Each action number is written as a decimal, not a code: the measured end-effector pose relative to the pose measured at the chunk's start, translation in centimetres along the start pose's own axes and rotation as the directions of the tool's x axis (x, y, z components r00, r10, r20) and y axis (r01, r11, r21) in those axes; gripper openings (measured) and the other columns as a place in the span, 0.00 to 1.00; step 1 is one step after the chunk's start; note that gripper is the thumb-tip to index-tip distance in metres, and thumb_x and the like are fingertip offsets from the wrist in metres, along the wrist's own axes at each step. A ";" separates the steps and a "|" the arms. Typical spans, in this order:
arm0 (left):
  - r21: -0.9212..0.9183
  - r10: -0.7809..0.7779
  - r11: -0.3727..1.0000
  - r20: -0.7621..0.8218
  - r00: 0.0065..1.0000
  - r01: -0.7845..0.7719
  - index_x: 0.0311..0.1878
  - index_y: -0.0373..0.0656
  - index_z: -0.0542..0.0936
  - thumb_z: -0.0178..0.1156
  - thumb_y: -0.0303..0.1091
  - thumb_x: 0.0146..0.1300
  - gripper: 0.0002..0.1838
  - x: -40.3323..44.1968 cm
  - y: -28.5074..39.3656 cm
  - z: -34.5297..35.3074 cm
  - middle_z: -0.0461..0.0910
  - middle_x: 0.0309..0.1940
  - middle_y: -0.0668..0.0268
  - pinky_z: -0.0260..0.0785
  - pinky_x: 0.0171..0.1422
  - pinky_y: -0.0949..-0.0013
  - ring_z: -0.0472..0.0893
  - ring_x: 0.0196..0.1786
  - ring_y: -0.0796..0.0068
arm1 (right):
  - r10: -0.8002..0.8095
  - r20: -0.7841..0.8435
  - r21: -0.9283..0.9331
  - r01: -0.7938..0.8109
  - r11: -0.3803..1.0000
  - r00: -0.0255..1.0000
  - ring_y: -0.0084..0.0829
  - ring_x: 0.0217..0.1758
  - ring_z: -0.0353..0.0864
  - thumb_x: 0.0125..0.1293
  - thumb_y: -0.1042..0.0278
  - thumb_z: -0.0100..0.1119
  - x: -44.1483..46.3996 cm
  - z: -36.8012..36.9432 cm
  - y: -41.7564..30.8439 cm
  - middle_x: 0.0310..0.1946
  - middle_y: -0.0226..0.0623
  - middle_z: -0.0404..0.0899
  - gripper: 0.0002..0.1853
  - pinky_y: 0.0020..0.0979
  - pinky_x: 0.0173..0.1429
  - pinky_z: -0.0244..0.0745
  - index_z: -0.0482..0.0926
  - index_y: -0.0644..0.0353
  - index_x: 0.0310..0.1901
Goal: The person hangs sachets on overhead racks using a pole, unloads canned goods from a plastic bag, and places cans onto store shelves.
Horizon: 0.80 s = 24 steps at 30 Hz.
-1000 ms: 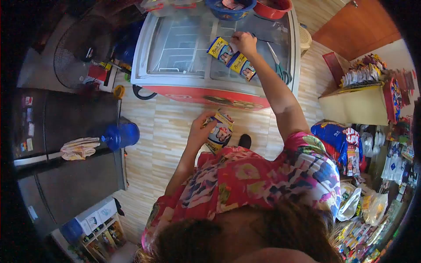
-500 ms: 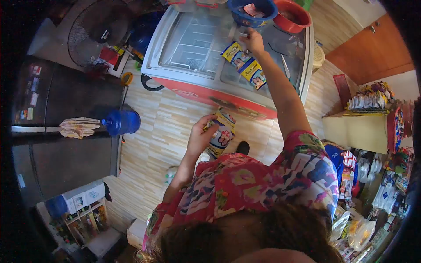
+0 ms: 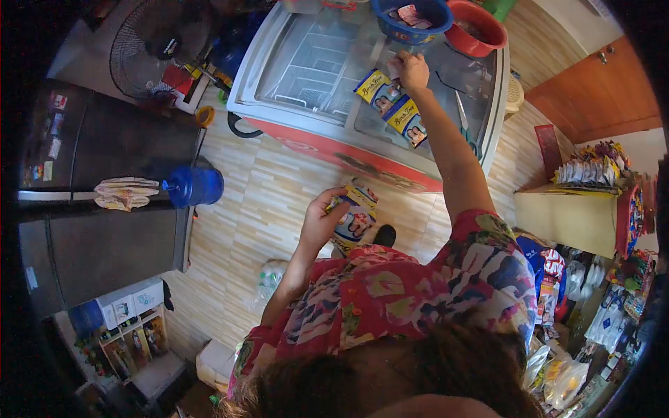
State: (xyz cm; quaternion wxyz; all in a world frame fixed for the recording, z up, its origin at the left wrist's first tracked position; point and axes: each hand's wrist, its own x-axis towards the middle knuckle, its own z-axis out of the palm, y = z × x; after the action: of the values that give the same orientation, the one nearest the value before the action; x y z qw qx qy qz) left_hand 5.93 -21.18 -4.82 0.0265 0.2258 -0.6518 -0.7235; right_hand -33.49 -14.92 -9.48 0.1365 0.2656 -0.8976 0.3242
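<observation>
The Birch Tree sachet pack (image 3: 357, 221) is located in front of the person's torso, above the floor and near the front panel of the chest freezer (image 3: 245, 94). The left hand (image 3: 320, 221) supports it at one side; its grip is closed, with the pack pinched between thumb and fingers. Two Birch Tree sachets (image 3: 405, 120) lie on the freezer's glass top, end to end. The right hand (image 3: 412, 72) is positioned beside them, fingers bent. The state of its grip, and any item within it, cannot be told at this scale.

Scissors (image 3: 470, 134) lie to the right of the sachets, blades directed toward the basins. At the far edge, the blue basin (image 3: 411, 33), containing pink paper, stands beside the red basin (image 3: 479, 47). Left of the freezer are a standing fan (image 3: 164, 49) and a blue water jug (image 3: 198, 187).
</observation>
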 end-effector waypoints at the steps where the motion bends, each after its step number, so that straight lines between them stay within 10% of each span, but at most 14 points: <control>1: -0.007 -0.006 1.000 0.002 1.000 0.006 0.49 0.38 0.75 0.57 0.24 0.59 0.14 0.1 0.1 0.1 0.78 0.39 0.66 0.69 0.43 0.76 0.75 0.40 0.82 | 0.003 -0.020 0.005 -0.003 1.000 1.000 0.49 0.42 0.76 0.57 0.57 0.56 0.0 0.3 0.2 0.30 0.40 0.79 0.10 0.45 0.49 0.68 0.80 0.54 0.32; 11: 0.042 0.006 0.999 0.031 1.000 -0.007 0.50 0.36 0.74 0.57 0.25 0.59 0.15 0.8 0.1 0.8 0.78 0.38 0.66 0.69 0.43 0.76 0.74 0.39 0.82 | 0.052 0.104 -0.002 -0.052 0.999 0.993 0.50 0.38 0.77 0.58 0.60 0.54 2.1 -0.3 0.5 0.34 0.51 0.77 0.12 0.44 0.44 0.71 0.80 0.61 0.30; 20: 0.073 -0.007 0.997 -0.019 1.000 0.009 0.49 0.36 0.75 0.55 0.26 0.61 0.13 0.2 1.4 1.2 0.77 0.36 0.67 0.67 0.41 0.77 0.74 0.37 0.81 | -0.038 -0.255 0.139 0.076 0.987 0.966 0.44 0.37 0.80 0.51 0.80 0.55 1.3 -2.7 -0.7 0.32 0.47 0.80 0.09 0.37 0.42 0.74 0.80 0.60 0.35; 24: -0.116 0.067 0.991 -0.021 0.998 -0.069 0.51 0.38 0.74 0.53 0.28 0.63 0.14 0.5 4.4 2.3 0.76 0.34 0.69 0.63 0.38 0.83 0.73 0.36 0.84 | -0.003 0.032 0.672 -0.019 0.741 0.999 0.22 0.28 0.78 0.53 0.76 0.61 -4.9 -9.1 -4.7 0.25 0.33 0.79 0.05 0.25 0.35 0.72 0.78 0.64 0.32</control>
State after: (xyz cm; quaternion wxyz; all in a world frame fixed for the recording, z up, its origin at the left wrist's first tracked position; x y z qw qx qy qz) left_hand 3.54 -19.83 -0.63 0.0700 0.2077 -0.6154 -0.7571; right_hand -26.16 -10.08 -2.31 0.0164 0.2981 -0.7238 0.6221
